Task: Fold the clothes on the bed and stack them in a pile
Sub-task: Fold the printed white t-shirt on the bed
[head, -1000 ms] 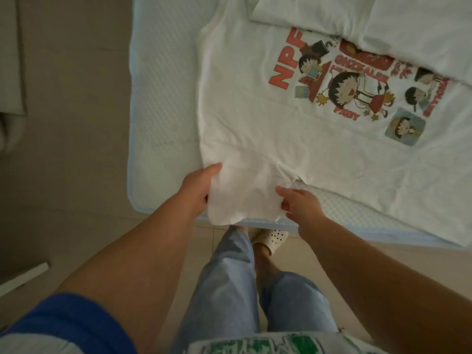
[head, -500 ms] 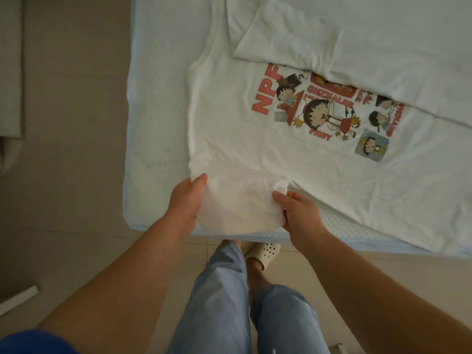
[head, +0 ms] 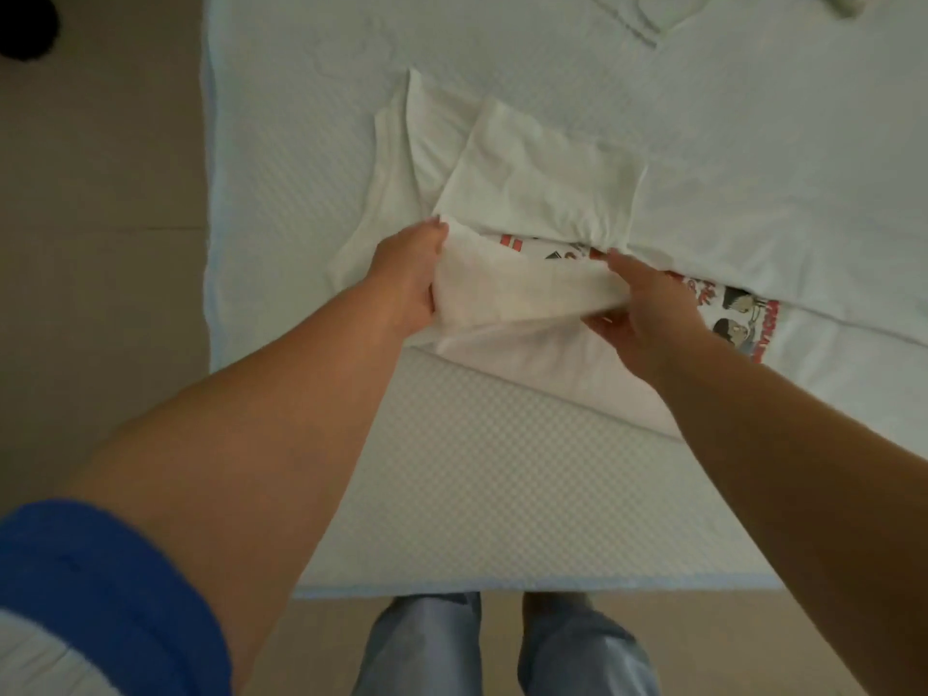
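T-shirt (head: 527,193), white with a cartoon print, lies spread on the bed (head: 477,494), toward its far half and running off to the right. Bed takes up most of the view: pale quilted cover with a light blue edge along the near and left sides. Floor (head: 100,193) is tan and shows left of the bed and below its near edge.

One sleeve (head: 542,178) is already folded in across the shirt's chest, lying flat and covering the upper part of the print. Rest of the print (head: 743,319) shows to the right of the hands: red lettering and small cartoon faces, partly hidden.

Near sleeve (head: 517,293) is lifted off the shirt and held between both hands, over the print. Left hand (head: 407,278) grips its left edge, fingers curled round the cloth. Right hand (head: 648,313) pinches the right end, thumb on top, fingers under the fabric. Hands are apart, the sleeve stretched between them.

More pale cloth (head: 632,17) lies bunched at the far edge of the bed, top of view; what it is cannot be told.

Blue sleeve cuff (head: 100,595) sits on the left upper arm, bottom left. Legs in light blue trousers (head: 427,650) stand at the bed's near edge.
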